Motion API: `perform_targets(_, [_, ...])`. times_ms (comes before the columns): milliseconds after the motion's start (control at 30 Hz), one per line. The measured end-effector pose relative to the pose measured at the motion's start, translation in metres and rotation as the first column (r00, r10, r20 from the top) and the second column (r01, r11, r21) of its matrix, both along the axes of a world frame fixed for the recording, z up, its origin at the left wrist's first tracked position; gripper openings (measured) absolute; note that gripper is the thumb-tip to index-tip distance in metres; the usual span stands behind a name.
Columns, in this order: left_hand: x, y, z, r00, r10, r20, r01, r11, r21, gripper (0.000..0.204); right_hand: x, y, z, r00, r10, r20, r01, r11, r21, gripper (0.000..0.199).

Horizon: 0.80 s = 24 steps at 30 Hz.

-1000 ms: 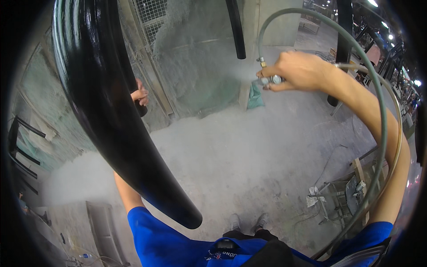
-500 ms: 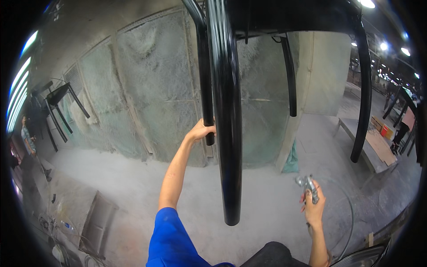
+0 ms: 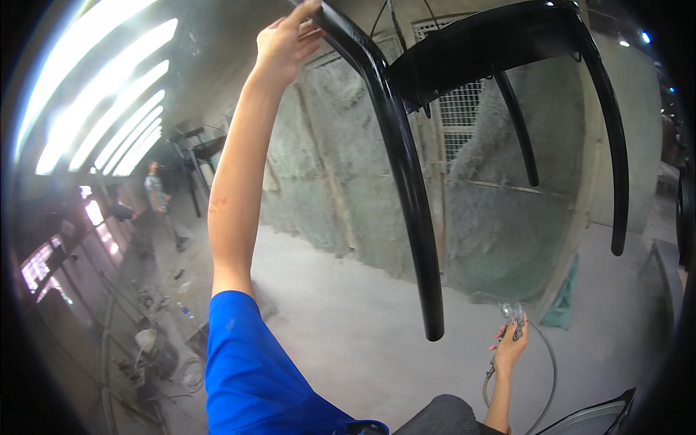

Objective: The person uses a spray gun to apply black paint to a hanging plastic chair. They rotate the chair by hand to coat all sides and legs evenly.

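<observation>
A glossy black chair frame (image 3: pixel 478 54) hangs in front of me, its round legs pointing down. My left hand (image 3: pixel 283 43) is raised high at the upper end of the nearest curved leg (image 3: pixel 409 188). Its fingers are spread, and the index finger touches the black surface. Low on the right, my right hand (image 3: pixel 511 344) is wrapped around a metal spray gun (image 3: pixel 516 319), below and apart from the chair. A hose (image 3: pixel 554 370) loops down beside that hand.
A dusty, fibre-covered wall panel (image 3: pixel 515 239) stands behind the chair. Another black frame (image 3: pixel 196 156) hangs at the far left, near a standing person (image 3: pixel 156 192). Coiled hoses (image 3: pixel 190 373) and clutter lie on the left floor. A table (image 3: pixel 665 272) edges in at right.
My left hand has let go of a lower leg and moved up to the chair's upper part. The chair appears turned and higher in view. The view has swung left; the spray gun stays in my right hand.
</observation>
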<state>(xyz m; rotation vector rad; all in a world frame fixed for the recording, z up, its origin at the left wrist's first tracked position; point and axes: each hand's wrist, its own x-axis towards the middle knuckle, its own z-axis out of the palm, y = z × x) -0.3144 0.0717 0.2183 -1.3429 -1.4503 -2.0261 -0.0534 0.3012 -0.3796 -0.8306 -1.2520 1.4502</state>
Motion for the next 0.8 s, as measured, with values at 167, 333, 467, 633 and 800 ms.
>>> perform_targets(167, [0.007,-0.003,0.025,0.987,0.141,-0.08,-0.147,0.987,-0.062,0.047,-0.04,0.019,0.008,0.985,0.132,-0.108,-0.135,0.991,-0.024,0.042])
perform_targets(333, [0.007,-0.029,0.039,0.982,0.177,-0.061,-0.184,0.973,-0.141,0.044,-0.07,0.023,0.059,0.941,0.199,-0.274,-0.246,0.957,-0.15,0.034])
perform_targets(467, [0.021,-0.043,0.03,0.959,0.247,-0.138,-0.272,0.939,-0.211,0.046,-0.09,0.009,0.14,0.684,0.411,-0.603,-0.525,0.851,-0.016,0.029])
perform_targets(633, [0.029,-0.071,0.037,0.902,0.353,-0.25,-0.422,0.843,-0.333,0.054,-0.132,-0.014,0.215,0.36,0.529,-0.768,-0.734,0.669,0.117,0.032])
perform_targets(800, [0.007,-0.095,0.077,0.916,0.39,-0.095,-0.397,0.844,-0.361,0.05,-0.186,-0.025,0.198,0.503,0.531,-0.682,-0.765,0.641,-0.065,0.031])
